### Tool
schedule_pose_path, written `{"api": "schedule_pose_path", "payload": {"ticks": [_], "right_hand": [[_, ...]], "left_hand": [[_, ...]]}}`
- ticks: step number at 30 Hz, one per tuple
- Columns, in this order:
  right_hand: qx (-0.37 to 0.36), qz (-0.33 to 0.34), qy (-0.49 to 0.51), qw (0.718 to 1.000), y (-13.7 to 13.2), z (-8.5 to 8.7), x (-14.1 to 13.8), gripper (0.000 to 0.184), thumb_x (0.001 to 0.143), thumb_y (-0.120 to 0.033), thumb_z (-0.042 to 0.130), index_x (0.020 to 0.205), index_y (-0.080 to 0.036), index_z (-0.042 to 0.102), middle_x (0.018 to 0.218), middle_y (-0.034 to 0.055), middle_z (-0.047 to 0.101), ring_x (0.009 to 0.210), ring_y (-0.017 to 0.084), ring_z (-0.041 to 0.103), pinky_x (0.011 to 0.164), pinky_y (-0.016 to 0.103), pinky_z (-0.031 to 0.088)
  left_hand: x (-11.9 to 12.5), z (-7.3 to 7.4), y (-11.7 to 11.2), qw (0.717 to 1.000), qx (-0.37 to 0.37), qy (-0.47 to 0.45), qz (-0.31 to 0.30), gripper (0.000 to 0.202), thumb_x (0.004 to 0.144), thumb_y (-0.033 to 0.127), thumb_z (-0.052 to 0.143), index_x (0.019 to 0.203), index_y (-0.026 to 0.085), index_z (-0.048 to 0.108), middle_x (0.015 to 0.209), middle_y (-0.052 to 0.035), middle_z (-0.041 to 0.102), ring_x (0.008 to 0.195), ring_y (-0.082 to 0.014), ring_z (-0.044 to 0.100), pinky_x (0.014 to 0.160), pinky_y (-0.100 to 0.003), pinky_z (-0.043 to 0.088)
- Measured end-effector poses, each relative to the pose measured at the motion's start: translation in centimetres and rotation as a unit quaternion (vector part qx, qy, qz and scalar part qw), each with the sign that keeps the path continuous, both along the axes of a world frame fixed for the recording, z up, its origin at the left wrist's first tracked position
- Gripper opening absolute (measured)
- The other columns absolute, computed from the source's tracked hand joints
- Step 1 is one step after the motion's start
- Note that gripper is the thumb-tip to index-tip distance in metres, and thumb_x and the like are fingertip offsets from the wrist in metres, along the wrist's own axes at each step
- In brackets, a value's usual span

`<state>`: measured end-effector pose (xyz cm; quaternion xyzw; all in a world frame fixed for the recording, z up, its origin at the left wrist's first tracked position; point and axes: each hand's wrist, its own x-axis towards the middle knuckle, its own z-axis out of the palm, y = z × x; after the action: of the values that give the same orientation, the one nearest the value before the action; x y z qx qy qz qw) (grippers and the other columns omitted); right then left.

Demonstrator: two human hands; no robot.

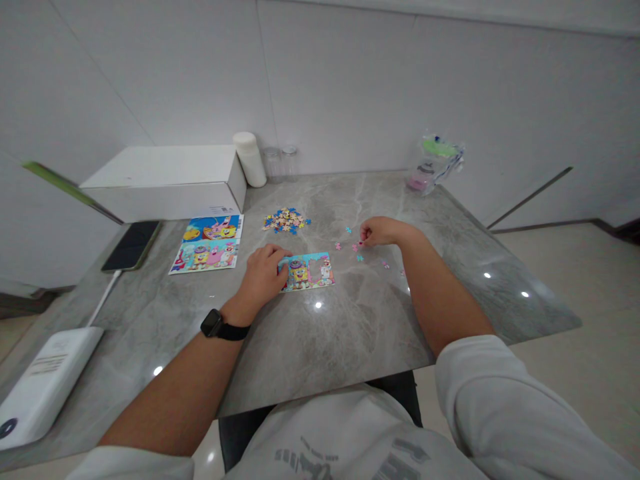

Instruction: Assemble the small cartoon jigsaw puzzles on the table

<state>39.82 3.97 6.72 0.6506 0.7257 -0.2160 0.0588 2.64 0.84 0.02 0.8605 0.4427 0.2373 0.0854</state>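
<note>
1. Partly built puzzle (299,272): it lies flat on the table (370,327), in front of the person, with a grey gap towards its right end.
2. It is probably light and thin, and likely to come apart if lifted by one corner; best steadied flat, by its outer edges.
3. Its long axis runs left to right, the right end angled slightly away; its pictured figures stand upright towards the person.
4. The left hand (265,270) rests over its left end, fingers loosely bent, pressing rather than gripping.
5. The right hand (377,231) has its fingertips drawn together by loose pieces (338,246); I cannot tell whether it grips one.
</note>
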Motion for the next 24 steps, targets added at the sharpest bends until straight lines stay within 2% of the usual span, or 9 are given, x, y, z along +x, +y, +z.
{"api": "schedule_pose_path", "payload": {"ticks": [2, 5, 9, 12, 15, 24], "right_hand": [[0.014, 0.003, 0.09, 0.996, -0.1, 0.2, -0.6, 0.014, 0.076, -0.028, 0.079, 0.087, -0.02, 0.074, 0.081, 0.0018, 0.074, 0.074, 0.015, 0.064, 0.064, 0.024, 0.042], [-0.003, 0.005, 0.218, 0.976, -0.5, -0.2, -2.8, 0.018, 0.079, -0.032, 0.076, 0.09, -0.019, 0.07, 0.077, -0.0005, 0.07, 0.071, 0.014, 0.061, 0.065, 0.023, 0.044], [-0.022, 0.027, 0.298, 0.954, -1.3, -1.6, -7.1, 0.013, 0.079, -0.026, 0.072, 0.089, -0.018, 0.068, 0.074, -0.0029, 0.067, 0.068, 0.013, 0.059, 0.065, 0.023, 0.044], [-0.028, 0.03, 0.29, 0.956, -1.9, -2.7, -9.7, 0.009, 0.08, -0.02, 0.071, 0.088, -0.017, 0.069, 0.074, -0.0029, 0.067, 0.069, 0.012, 0.06, 0.066, 0.022, 0.044], [-0.004, 0.039, 0.253, 0.967, -2.5, -3.2, -11.2, 0.011, 0.083, -0.016, 0.071, 0.094, -0.017, 0.073, 0.079, -0.0018, 0.071, 0.073, 0.012, 0.062, 0.067, 0.022, 0.043], [0.021, 0.051, 0.179, 0.982, -3.0, -3.1, -12.1, 0.013, 0.088, -0.015, 0.072, 0.099, -0.019, 0.079, 0.086, -0.0001, 0.078, 0.078, 0.012, 0.068, 0.069, 0.021, 0.043]], "left_hand": [[0.1, -0.1, 0.0, 1.0, -0.001, -0.002, -0.011, 0.029, 0.096, 0.025, 0.057, 0.119, 0.022, 0.074, 0.119, -0.0105, 0.068, 0.112, -0.0291, 0.062, 0.102, -0.049, 0.05], [0.2, -0.1, 0.0, 0.999, -0.004, -0.003, -0.044, 0.028, 0.096, 0.025, 0.059, 0.119, 0.022, 0.075, 0.119, -0.0106, 0.067, 0.111, -0.0287, 0.062, 0.102, -0.048, 0.05], [0.3, -0.2, -0.3, 0.995, -0.005, -0.003, -0.098, 0.029, 0.095, 0.024, 0.062, 0.12, 0.024, 0.077, 0.123, -0.0103, 0.066, 0.114, -0.028, 0.062, 0.103, -0.047, 0.05], [0.4, -0.1, -0.5, 0.993, -0.005, 0.002, -0.118, 0.029, 0.096, 0.025, 0.063, 0.121, 0.026, 0.078, 0.128, -0.01, 0.065, 0.117, -0.0278, 0.061, 0.105, -0.047, 0.049], [0.4, 0.0, -0.7, 0.991, -0.007, 0.008, -0.13, 0.026, 0.098, 0.028, 0.063, 0.119, 0.028, 0.08, 0.129, -0.0093, 0.065, 0.117, -0.0274, 0.061, 0.106, -0.047, 0.049], [0.7, 0.4, -0.9, 0.989, -0.016, 0.023, -0.147, 0.021, 0.097, 0.03, 0.066, 0.108, 0.031, 0.083, 0.126, -0.0078, 0.067, 0.116, -0.0268, 0.062, 0.106, -0.048, 0.048]]}}
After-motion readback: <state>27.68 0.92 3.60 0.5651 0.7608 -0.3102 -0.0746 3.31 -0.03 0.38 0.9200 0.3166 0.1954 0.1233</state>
